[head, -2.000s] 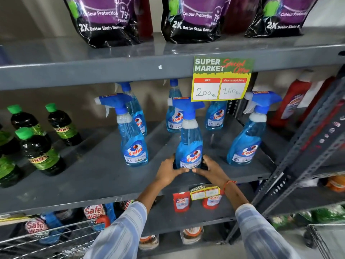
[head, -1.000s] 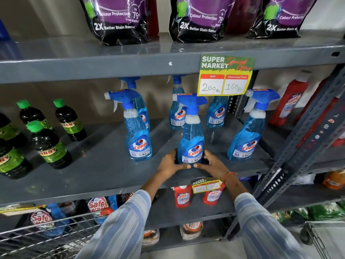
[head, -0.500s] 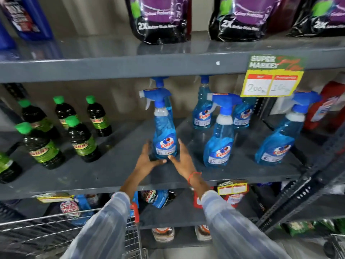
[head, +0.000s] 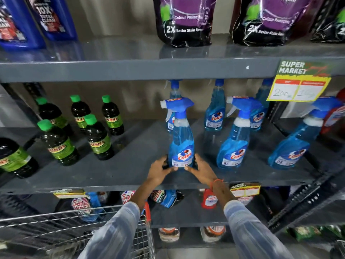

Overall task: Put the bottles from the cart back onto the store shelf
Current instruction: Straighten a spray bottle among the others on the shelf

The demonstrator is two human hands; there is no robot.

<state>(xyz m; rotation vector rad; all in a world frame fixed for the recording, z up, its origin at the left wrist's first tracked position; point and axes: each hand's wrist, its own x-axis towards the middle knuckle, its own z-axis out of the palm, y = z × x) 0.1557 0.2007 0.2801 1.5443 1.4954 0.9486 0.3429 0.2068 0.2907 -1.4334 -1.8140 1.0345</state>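
The shelf (head: 119, 171) is painted grey metal with a smooth, semi-gloss finish that carries faint reflections. The spray bottle (head: 182, 144) is clear, glossy plastic holding blue liquid, with an opaque blue plastic trigger head and a glossy printed label. The dark bottles (head: 57, 144) are shiny plastic with matt green caps. The pouches (head: 186, 21) are glossy, crinkled plastic film. The price tag (head: 298, 85) is matt paper. The cart (head: 56, 230) is bright metal wire. The sleeves (head: 248, 230) are woven striped cloth.

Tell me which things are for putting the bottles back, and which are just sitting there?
For the job:
- blue spray bottle, held at its base by left hand and right hand
- middle shelf
- cart

Just sitting there:
- green-capped dark bottles
- purple pouches
- price sign
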